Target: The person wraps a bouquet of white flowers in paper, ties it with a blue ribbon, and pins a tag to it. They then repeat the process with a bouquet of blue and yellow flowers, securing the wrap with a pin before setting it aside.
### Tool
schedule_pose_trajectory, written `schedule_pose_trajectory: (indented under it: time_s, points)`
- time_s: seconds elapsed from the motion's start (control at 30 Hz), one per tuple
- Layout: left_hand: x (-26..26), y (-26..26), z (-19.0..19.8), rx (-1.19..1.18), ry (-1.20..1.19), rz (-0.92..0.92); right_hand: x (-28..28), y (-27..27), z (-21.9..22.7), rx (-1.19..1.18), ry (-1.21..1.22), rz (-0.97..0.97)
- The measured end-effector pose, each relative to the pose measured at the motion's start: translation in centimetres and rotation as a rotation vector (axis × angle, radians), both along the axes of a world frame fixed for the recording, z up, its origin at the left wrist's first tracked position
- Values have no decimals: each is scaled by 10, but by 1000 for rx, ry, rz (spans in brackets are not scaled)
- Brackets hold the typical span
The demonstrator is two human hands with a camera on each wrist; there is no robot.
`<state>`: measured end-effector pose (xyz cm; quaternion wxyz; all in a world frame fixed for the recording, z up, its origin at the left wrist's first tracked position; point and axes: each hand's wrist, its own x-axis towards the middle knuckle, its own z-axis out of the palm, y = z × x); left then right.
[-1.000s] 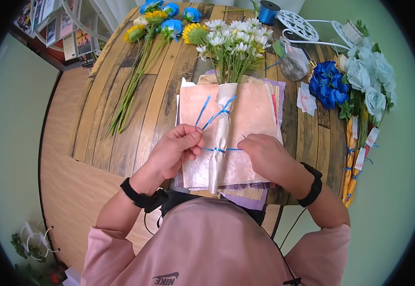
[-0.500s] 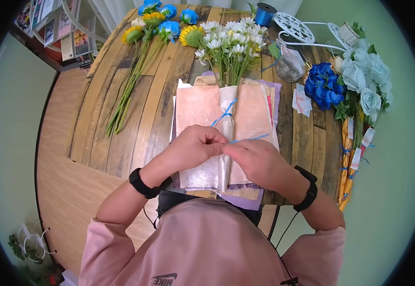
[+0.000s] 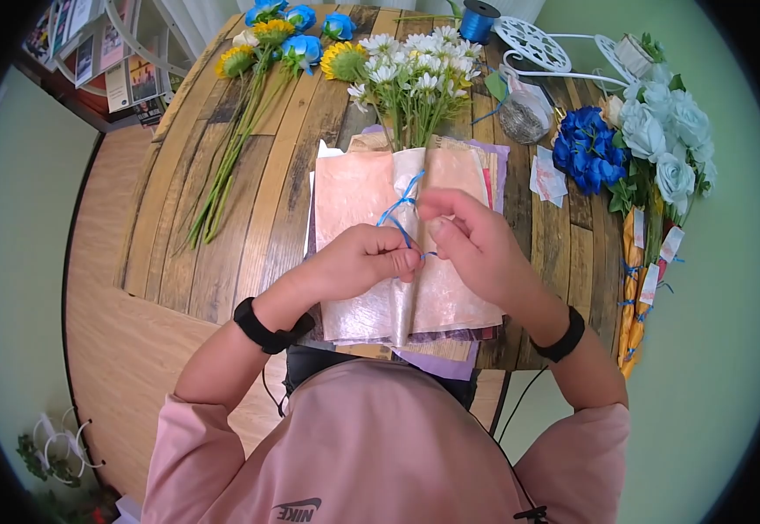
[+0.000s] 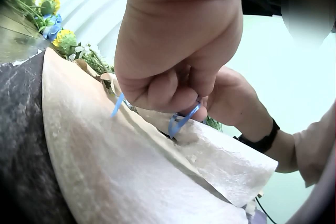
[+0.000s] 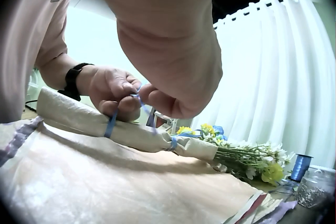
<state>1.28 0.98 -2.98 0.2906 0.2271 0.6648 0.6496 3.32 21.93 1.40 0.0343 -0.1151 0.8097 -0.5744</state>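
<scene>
A paper-wrapped bundle of white daisies lies on a stack of pink paper, its stems inside a pale wrap. Blue ribbon is tied round the upper wrap. Lower down, my left hand pinches a thin blue ribbon between thumb and fingertips, just over the wrap. My right hand hovers at the wrap's right side, index finger and thumb apart in the head view, fingertips close to the left hand's. Another blue band circles the wrap in the right wrist view.
Blue roses and sunflowers with long stems lie at the left. Around the right side are a ribbon spool, a clear bag, a white metal stand, dark blue flowers, and pale blue roses with orange-wrapped stems.
The hands first came together over the lower wrap. Since then my right hand has lifted away up and right with its fingers spread, while my left stays pinched at the ribbon.
</scene>
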Motion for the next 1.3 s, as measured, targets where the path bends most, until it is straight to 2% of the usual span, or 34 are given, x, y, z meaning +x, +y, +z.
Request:
schedule_pose_trajectory:
  time_s: [0.03,0.1,0.2,0.27,0.33,0.4,0.5,0.53,0.57,0.6,0.63,0.67,0.7,0.77,0.8,0.87,0.93,0.97,1.03,1.1,1.23,1.3]
  points:
    - [-3,-2,10,-32,-88,-31,-1,3,2,0,1,-1]
    - [-7,-5,17,-63,-175,-62,-2,8,7,-1,-379,209]
    - [-12,-8,17,-50,-296,-29,4,10,-1,74,-374,215]
    - [-14,-11,18,-12,-563,48,8,9,2,103,-348,218]
    - [-15,-11,18,-13,-580,62,14,9,5,131,-320,216]
    - [-14,-10,18,-13,-597,82,19,7,6,165,-272,341]
    - [-9,-9,12,7,-503,71,20,7,10,177,-275,445]
    - [-6,-9,11,-35,-305,49,18,8,6,176,-275,445]
    - [-2,-8,11,-77,-107,26,15,9,-2,185,-262,346]
    - [2,-7,13,-79,-106,25,11,10,-10,193,-249,247]
    - [7,-6,20,-182,191,47,9,9,-18,191,-248,246]
    - [10,-6,25,-282,490,69,7,8,-26,57,-242,210]
    - [12,-6,25,-284,492,66,6,6,-30,-77,-235,174]
    - [14,-7,26,-303,880,30,2,2,-24,-90,-324,237]
    - [16,-6,28,-305,880,26,1,0,-22,-98,-413,306]
    - [19,-4,32,-404,1168,116,1,-5,-37,-66,-356,308]
    - [18,-3,26,-456,1203,188,0,-8,-41,-33,-297,318]
    - [17,-3,23,-502,1237,258,-2,-9,-38,-27,-371,327]
    - [15,-5,19,-525,1232,273,-5,-10,-38,-24,-446,334]
    - [14,-5,15,-545,1226,286,-9,-9,-40,-160,-563,292]
    - [12,-3,11,-443,1243,385,-9,-12,-31,-243,-433,202]
    - [11,-4,11,-432,1237,399,-15,-11,-29,-263,-468,334]
